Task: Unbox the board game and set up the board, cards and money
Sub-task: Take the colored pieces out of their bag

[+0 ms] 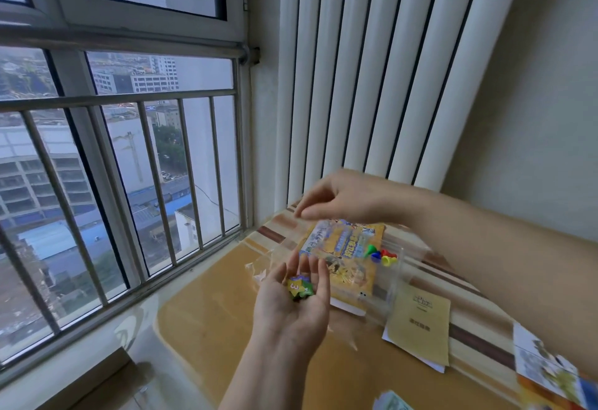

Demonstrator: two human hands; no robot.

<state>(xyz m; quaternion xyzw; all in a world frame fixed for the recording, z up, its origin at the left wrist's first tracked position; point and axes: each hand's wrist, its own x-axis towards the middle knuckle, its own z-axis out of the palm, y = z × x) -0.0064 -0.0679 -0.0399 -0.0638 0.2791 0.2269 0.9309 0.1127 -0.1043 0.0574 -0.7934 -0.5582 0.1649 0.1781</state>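
My left hand (293,299) is palm up over the table, with small colourful dice (300,287) lying in its relaxed palm. Just above and beyond it, my right hand (336,199) has its fingertips brought together and appears to pinch the top of a clear plastic bag (390,286). The bag hangs down blurred, with green, blue, red and yellow pawns (379,255) inside. Behind the bag, the yellow game box (343,247) lies flat on the table. A tan rules booklet (420,322) lies to its right.
The wooden table (207,319) has a striped cloth (479,341) on its right part. A folded colourful board or card sheet (547,370) sits at the lower right, paper money (391,403) at the bottom edge. Another clear wrapper (259,267) lies left of the box. The barred window is at the left.
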